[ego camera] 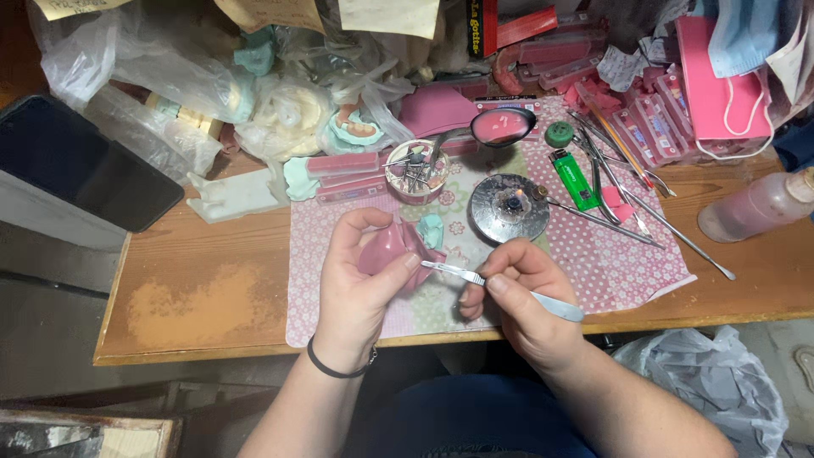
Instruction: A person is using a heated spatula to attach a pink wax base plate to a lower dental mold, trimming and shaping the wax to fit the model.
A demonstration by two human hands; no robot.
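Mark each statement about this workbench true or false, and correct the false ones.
1. The left hand holds a pink wax piece. True.
2. The right hand holds a lighter. False: it holds a metal tool; the green lighter lies on the mat.
3. A small flame burns on the round burner. True.
4. The tool's tip points away from the wax piece. False: it points toward it.

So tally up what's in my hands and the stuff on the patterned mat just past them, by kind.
Pink wax denture piece, held in the left hand: 1
Metal blade tool, held in the right hand: 1
Round metal burner, lit: 1
Green lighter: 1
Small dish of burs: 1
Total: 5
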